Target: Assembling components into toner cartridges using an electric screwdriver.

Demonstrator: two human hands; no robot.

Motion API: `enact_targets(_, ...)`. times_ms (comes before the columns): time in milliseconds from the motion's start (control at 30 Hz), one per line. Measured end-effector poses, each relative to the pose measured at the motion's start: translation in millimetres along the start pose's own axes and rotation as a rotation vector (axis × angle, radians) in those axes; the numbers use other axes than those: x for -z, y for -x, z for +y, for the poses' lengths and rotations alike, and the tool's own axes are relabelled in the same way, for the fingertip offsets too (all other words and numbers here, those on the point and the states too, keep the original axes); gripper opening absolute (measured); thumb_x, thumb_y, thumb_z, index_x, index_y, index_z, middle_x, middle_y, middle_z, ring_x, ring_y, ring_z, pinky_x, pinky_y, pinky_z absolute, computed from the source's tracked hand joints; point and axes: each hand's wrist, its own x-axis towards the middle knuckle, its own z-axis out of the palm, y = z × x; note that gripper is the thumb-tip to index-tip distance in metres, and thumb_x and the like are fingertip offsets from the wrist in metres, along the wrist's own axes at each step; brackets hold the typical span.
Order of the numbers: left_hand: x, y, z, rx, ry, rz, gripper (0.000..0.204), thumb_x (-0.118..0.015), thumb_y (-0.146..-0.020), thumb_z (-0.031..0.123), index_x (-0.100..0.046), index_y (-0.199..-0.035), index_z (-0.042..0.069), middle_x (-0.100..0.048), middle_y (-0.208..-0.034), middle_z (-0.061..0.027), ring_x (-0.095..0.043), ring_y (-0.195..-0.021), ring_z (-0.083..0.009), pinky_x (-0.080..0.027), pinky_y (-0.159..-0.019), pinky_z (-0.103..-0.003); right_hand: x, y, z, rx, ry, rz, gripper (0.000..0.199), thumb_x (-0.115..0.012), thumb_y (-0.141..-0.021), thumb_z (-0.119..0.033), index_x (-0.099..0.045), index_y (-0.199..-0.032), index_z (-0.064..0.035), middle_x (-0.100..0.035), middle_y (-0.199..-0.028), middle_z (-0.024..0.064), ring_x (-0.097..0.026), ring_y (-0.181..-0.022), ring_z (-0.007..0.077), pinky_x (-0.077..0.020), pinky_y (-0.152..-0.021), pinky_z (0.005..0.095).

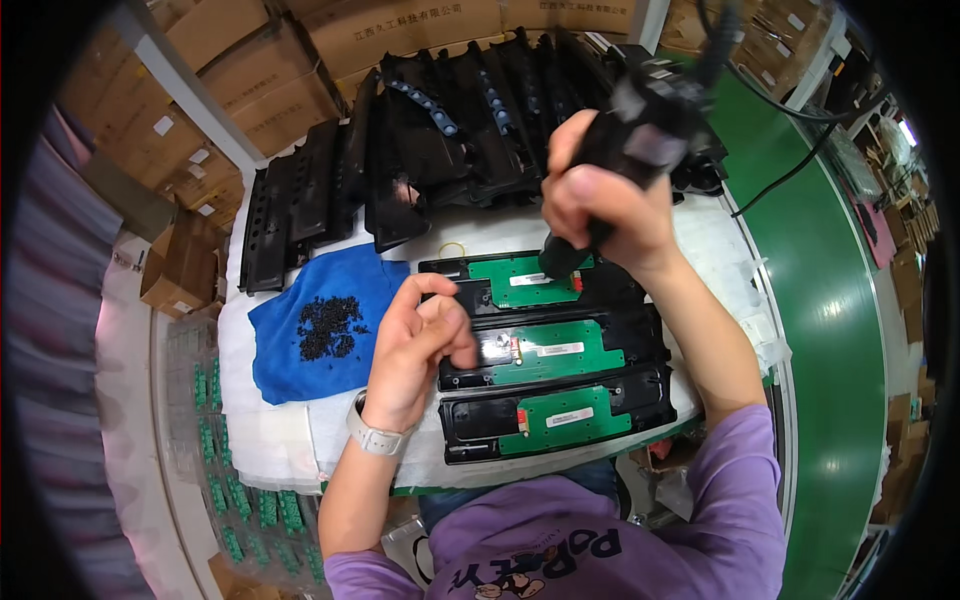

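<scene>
My right hand [610, 205] is wrapped round a black electric screwdriver [650, 140], whose body is blurred. Its tip points down at the far end of the three black plastic panels. A green circuit board [520, 291] lies in that far panel [625, 289], under the tip. The middle board [590, 345] and the near board [590, 405] sit in like panels. At the panels' left end hovers my left hand [410, 335], its fingers curled together; whether they hold something small is hidden. Small black screws [330, 328] lie heaped on a blue cloth [275, 320] to its left.
Black plastic housings [430, 150] stand in a row along the back of the white-covered table [235, 385]. Cardboard boxes [260, 90] are stacked behind. A dark cable [800, 165] hangs at the right. More green boards [240, 500] lie in clear trays at lower left.
</scene>
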Motion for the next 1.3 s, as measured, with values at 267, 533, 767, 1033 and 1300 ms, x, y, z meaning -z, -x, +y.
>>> enact_targets(267,0,6,-2,0.051,-0.200,-0.073,0.010,-0.053,-0.090,0.009,-0.055,-0.090,0.000,-0.066,-0.079,-0.0095,-0.066,-0.074,-0.0182,-0.049,-0.065,-0.023,-5,9,-15,0.276,-0.558,-0.177,0.033,-0.045,-0.087,-0.035,-0.047,-0.101,-0.0053,-0.047,-0.060,0.0028,-0.042,-0.042,0.0127,-0.0420,-0.051,0.0314)
enact_targets(533,0,4,-10,0.107,-0.085,-0.126,0.009,-0.057,-0.087,0.008,-0.057,-0.089,0.000,-0.064,-0.078,-0.0074,-0.063,-0.072,-0.0137,-0.048,-0.063,-0.022,-9,12,-15,0.256,-0.485,-0.226,0.037,-0.048,-0.086,-0.039,-0.045,-0.103,-0.0064,-0.047,-0.061,0.0012,-0.044,-0.045,0.0125,-0.0420,-0.056,0.0306)
enact_targets(767,2,3,-18,0.070,-0.047,-0.157,0.006,-0.060,-0.083,0.000,-0.058,-0.088,-0.003,-0.064,-0.079,-0.0120,-0.064,-0.070,-0.0162,-0.050,-0.063,-0.022,-14,16,-17,0.161,-0.428,-0.128,0.033,-0.047,-0.086,-0.036,-0.044,-0.100,-0.0061,-0.044,-0.058,0.0002,-0.042,-0.043,0.0115,-0.0420,-0.055,0.0310)
enact_targets(1033,0,6,-14,0.035,-0.093,-0.149,0.005,-0.059,-0.083,0.002,-0.058,-0.087,-0.002,-0.065,-0.078,-0.0123,-0.064,-0.068,-0.0161,-0.050,-0.062,-0.022,-16,16,-20,0.161,-0.414,-0.059,0.030,-0.044,-0.087,-0.033,-0.047,-0.099,-0.0057,-0.043,-0.058,-0.0003,-0.040,-0.042,0.0103,-0.0402,-0.054,0.0299)
enact_targets(1300,1,6,-14,0.053,-0.101,-0.142,0.007,-0.058,-0.084,0.004,-0.060,-0.087,-0.002,-0.065,-0.078,-0.0119,-0.064,-0.066,-0.0153,-0.047,-0.057,-0.020,-16,17,-19,0.156,-0.439,-0.072,0.031,-0.044,-0.087,-0.034,-0.047,-0.100,-0.0058,-0.043,-0.058,-0.0004,-0.040,-0.043,0.0104,-0.0399,-0.054,0.0297)
